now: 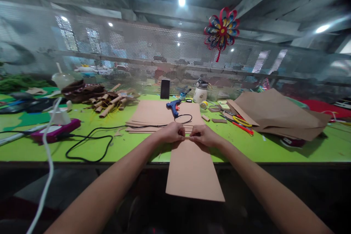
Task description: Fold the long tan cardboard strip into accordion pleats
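Note:
Both hands pinch the far edge of a sheet of brown kraft paper, whose near end hangs over the table's front edge. My left hand is closed on that edge at its left side. Close beside it, my right hand grips the same edge with bent fingers. The edge looks narrowly folded or rolled between the fingertips, but the hands hide most of it. Just beyond lies a stack of brown paper sheets, with a blue glue gun resting on top.
Scissors and a large brown paper pile lie to the right. Rolled paper tubes, a purple power strip and a black cable are at left. A phone and a jar stand behind.

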{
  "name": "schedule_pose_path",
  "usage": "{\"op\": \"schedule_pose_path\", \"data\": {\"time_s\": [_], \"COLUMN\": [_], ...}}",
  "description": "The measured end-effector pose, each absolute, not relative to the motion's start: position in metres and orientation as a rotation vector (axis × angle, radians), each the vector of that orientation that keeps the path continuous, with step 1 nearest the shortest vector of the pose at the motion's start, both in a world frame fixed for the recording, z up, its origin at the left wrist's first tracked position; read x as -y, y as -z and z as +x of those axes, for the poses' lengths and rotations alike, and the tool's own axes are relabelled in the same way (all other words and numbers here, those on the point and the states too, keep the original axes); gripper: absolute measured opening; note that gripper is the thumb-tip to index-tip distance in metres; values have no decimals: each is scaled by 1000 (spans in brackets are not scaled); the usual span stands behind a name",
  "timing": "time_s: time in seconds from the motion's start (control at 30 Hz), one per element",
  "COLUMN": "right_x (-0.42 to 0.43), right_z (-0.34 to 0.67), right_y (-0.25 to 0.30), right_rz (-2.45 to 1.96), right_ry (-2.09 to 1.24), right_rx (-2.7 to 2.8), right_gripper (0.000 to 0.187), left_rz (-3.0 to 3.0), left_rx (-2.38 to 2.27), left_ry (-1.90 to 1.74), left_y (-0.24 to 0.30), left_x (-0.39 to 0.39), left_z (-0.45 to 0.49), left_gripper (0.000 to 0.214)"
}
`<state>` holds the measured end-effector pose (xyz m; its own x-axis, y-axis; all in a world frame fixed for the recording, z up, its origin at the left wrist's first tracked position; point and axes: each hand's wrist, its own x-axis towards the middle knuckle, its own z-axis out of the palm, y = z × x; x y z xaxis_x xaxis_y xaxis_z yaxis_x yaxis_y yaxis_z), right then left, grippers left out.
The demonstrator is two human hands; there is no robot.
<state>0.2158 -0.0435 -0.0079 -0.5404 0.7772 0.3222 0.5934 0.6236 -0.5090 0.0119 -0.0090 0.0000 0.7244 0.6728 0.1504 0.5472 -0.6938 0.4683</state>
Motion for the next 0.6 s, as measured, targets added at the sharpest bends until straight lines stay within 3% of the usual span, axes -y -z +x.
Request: {"op": "schedule_pose_path", "data": {"time_s": [0.3,0.6], "right_x": [46,46], "right_z": [217,227], "right_y": [17,20], "right_rz": [-979,-904], "right_ry": [-27,-117], "right_rx": [2454,2435], "right_gripper": [18,10], "left_rz": [2912,2960], "left_rx": [-879,-780], "left_ry": [-485,-465], "left_y": [-2,-2], "left_x": [18,16], "left_z": [15,16], "left_gripper": [18,11]}}
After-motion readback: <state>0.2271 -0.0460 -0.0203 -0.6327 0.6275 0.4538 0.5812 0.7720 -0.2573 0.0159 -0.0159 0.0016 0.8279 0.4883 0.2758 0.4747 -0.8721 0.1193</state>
